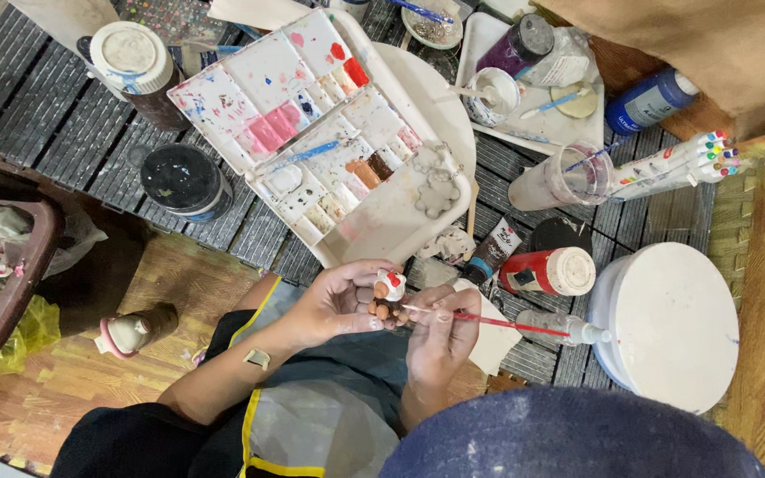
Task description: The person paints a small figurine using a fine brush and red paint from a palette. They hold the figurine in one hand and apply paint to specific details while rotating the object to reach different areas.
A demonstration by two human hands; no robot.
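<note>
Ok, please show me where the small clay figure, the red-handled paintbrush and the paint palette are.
small clay figure [389, 290], head view, on its white upper part.
red-handled paintbrush [506, 324], head view, on the middle of its handle.
paint palette [263, 75], head view, on a white mixing well.

Matt clay figurine [389, 290]; paint-smeared plastic palette [312, 115]; slatted dark wooden table [64, 124].

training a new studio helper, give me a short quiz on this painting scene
1. True or false: the left hand holds a small clay figurine.
2. What does the right hand hold? A) scissors B) a red-handled brush C) a sponge
3. Which colour fills the top corner well of the white palette?

Key: 1 true; 2 B; 3 red
</note>
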